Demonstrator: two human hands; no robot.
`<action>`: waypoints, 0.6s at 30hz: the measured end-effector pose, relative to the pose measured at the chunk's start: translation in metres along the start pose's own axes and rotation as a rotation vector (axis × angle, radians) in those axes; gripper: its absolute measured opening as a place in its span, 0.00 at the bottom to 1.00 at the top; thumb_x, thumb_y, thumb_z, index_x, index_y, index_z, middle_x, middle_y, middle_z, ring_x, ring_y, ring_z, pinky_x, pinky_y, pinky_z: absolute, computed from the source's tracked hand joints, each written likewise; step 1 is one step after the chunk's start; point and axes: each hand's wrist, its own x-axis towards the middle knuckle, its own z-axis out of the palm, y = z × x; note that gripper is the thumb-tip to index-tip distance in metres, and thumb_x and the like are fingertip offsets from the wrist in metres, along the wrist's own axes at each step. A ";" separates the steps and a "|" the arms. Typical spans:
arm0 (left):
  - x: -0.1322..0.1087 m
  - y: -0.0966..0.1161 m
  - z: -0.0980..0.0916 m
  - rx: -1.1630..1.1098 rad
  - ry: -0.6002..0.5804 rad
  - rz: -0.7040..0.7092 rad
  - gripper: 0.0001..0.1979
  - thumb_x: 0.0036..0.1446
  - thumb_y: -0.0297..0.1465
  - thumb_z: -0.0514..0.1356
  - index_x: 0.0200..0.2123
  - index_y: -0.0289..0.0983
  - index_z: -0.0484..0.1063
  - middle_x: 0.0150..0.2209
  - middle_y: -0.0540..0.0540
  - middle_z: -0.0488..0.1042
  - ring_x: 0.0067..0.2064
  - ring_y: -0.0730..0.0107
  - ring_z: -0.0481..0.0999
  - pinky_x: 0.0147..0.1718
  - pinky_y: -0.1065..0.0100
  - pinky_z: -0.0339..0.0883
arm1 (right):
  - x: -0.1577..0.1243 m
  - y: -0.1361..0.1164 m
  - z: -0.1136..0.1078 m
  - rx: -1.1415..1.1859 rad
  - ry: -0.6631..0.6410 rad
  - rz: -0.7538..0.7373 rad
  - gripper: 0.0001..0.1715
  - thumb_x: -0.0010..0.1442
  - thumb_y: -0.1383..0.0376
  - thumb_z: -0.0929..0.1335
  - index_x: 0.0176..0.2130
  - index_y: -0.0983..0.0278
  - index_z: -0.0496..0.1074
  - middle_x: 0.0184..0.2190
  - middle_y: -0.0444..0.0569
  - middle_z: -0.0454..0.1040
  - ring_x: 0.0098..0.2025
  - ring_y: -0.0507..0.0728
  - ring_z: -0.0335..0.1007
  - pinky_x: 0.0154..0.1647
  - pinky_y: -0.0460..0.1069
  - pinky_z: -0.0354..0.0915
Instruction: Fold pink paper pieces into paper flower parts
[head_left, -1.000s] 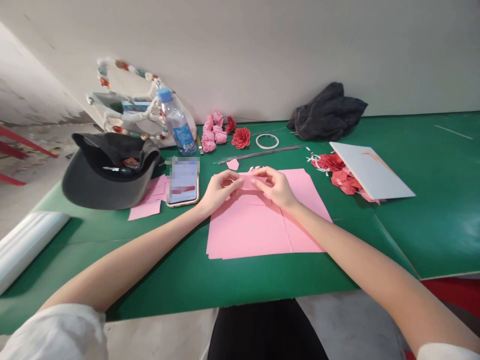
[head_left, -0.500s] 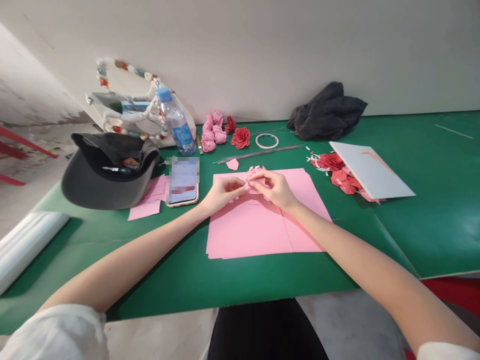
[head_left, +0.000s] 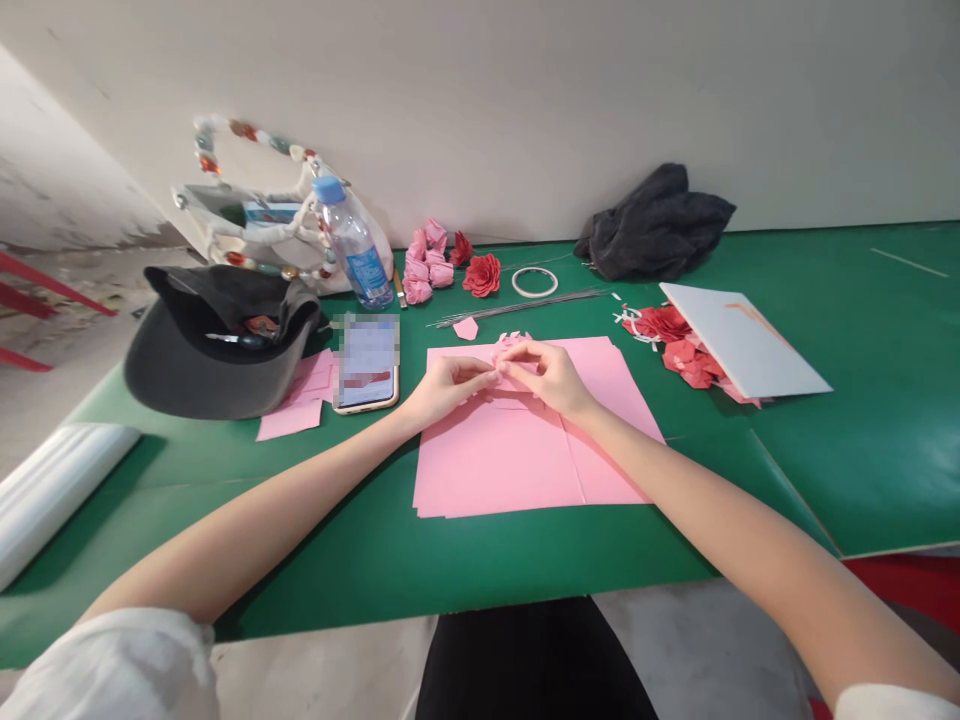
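Over a stack of pink paper sheets, my left hand and my right hand meet fingertip to fingertip. Both are closed in a pinch on a small pink paper piece, which the fingers partly cover. Just behind the fingers, pink curled paper petals show; whether they join the pinched piece I cannot tell. Past the sheets lies a single cut pink paper petal, beside a bundle of thin wires.
Left stand a phone, a dark cap, a water bottle and a beaded bag. Behind lie paper flowers and a tape roll. Right are red paper flowers under a white board, and black cloth.
Both hands stay in nearly the same place, still pinching the pink paper. The fingers have shifted only very slightly.
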 end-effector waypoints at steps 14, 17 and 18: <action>0.000 0.001 0.002 -0.032 0.041 -0.007 0.17 0.54 0.40 0.64 0.37 0.31 0.77 0.33 0.42 0.80 0.30 0.69 0.78 0.32 0.69 0.72 | -0.001 -0.004 0.001 0.009 -0.020 0.015 0.10 0.55 0.58 0.71 0.32 0.63 0.76 0.34 0.49 0.79 0.41 0.58 0.75 0.45 0.54 0.71; -0.001 0.003 0.002 -0.034 0.044 0.000 0.17 0.54 0.41 0.64 0.37 0.30 0.77 0.34 0.41 0.80 0.31 0.69 0.79 0.33 0.69 0.73 | -0.002 -0.002 0.001 -0.019 -0.046 -0.002 0.09 0.56 0.59 0.71 0.34 0.63 0.76 0.36 0.50 0.79 0.41 0.58 0.75 0.47 0.55 0.70; -0.001 0.003 0.002 -0.022 0.050 0.000 0.17 0.54 0.41 0.64 0.36 0.30 0.77 0.34 0.41 0.80 0.31 0.68 0.79 0.33 0.69 0.73 | -0.002 -0.002 0.001 -0.044 -0.055 -0.019 0.09 0.56 0.59 0.71 0.34 0.63 0.76 0.36 0.50 0.79 0.41 0.59 0.75 0.48 0.56 0.70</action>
